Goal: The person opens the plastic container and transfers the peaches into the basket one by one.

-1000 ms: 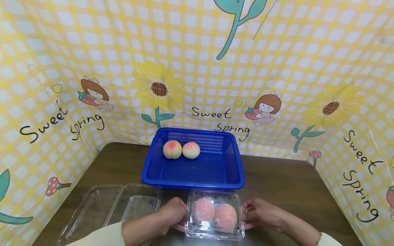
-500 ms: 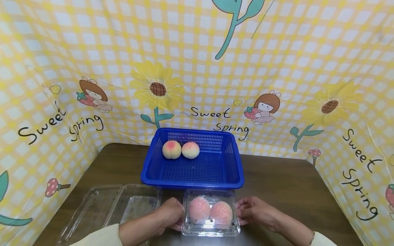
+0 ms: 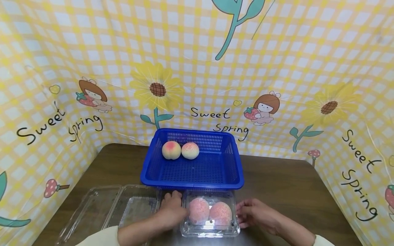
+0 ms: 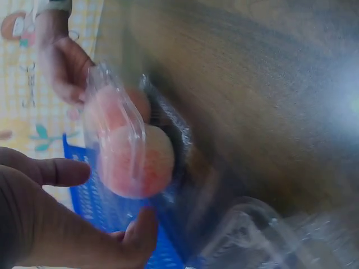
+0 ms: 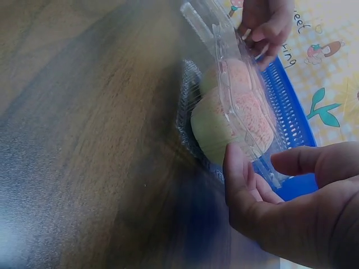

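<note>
A clear plastic clamshell box (image 3: 210, 233) with its lid down sits on the table in front of the basket. Two pinkish peaches (image 3: 220, 214) show through the plastic. Beside its left side is my left hand (image 3: 172, 208), fingers spread forward and thumb apart from the fingers in the left wrist view. My right hand (image 3: 257, 214) holds the right edge of the box; in the right wrist view the thumb and fingers (image 5: 240, 176) lie on either side of that edge.
A blue basket (image 3: 192, 186) stands just behind the box, with two peaches (image 3: 171, 150) at its back left. An open clear clamshell (image 3: 118, 205) lies on the wooden table (image 3: 283, 177) at left, partly behind the left forearm. Patterned cloth (image 3: 197, 68) surrounds the table's back and sides.
The clamshell box shifted slightly left with both hands on its sides, then stopped. My left hand has since let go, its fingers reaching further forward. The right hand stays at the edge.
</note>
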`<state>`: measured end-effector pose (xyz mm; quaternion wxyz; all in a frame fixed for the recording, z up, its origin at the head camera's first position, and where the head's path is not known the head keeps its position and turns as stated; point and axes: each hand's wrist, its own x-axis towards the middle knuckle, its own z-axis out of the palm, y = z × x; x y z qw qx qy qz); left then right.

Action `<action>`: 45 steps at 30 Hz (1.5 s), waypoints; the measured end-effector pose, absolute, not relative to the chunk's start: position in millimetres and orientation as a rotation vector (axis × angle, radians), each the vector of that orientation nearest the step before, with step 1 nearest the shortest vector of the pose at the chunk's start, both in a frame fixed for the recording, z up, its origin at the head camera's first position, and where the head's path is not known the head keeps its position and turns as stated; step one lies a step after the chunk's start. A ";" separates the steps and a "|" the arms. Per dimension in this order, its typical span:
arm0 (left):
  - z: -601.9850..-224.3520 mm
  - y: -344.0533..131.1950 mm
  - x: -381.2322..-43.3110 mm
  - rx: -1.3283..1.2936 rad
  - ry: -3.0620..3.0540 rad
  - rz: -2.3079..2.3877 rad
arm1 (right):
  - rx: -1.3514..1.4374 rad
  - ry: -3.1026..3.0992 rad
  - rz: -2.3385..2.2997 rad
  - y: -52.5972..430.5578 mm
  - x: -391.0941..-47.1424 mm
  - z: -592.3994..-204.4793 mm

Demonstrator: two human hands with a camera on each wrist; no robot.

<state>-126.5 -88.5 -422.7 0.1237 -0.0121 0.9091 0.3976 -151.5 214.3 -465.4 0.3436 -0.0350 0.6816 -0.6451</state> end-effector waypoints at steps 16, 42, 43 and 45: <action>-443.3 -53.2 -101.1 1.343 3.051 -0.359 | -0.093 1.424 -1.825 224.9 -127.3 -479.6; -457.6 -33.4 -105.6 1.594 3.226 -0.563 | -0.096 1.390 -1.970 223.2 -119.5 -494.4; -459.1 -32.8 -105.8 1.616 3.245 -0.588 | -0.093 1.397 -1.971 222.6 -119.3 -494.3; -461.7 -31.4 -106.5 1.652 3.278 -0.630 | -0.087 1.410 -1.973 220.9 -119.4 -493.3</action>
